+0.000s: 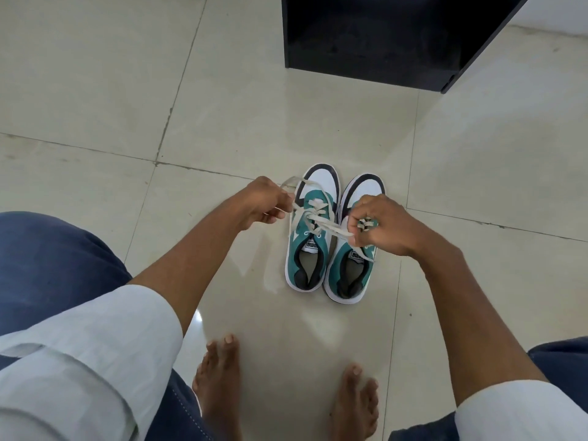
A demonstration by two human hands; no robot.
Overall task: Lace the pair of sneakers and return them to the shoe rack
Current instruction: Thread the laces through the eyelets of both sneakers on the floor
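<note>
Two teal, white and dark sneakers stand side by side on the tiled floor, toes pointing away from me. The left sneaker (pixel 310 259) carries a white lace (pixel 318 219) crossed over its tongue. My left hand (pixel 262 198) pinches one end of that lace and draws it out to the left. My right hand (pixel 380 224) grips the other end, pulled to the right over the right sneaker (pixel 348 278). The right hand covers the front lacing of the right sneaker.
A black cabinet-like unit (pixel 375 36) stands on the floor beyond the sneakers, at the top right. My two bare feet (pixel 219 386) rest on the tiles just below the shoes, with my knees at both lower corners.
</note>
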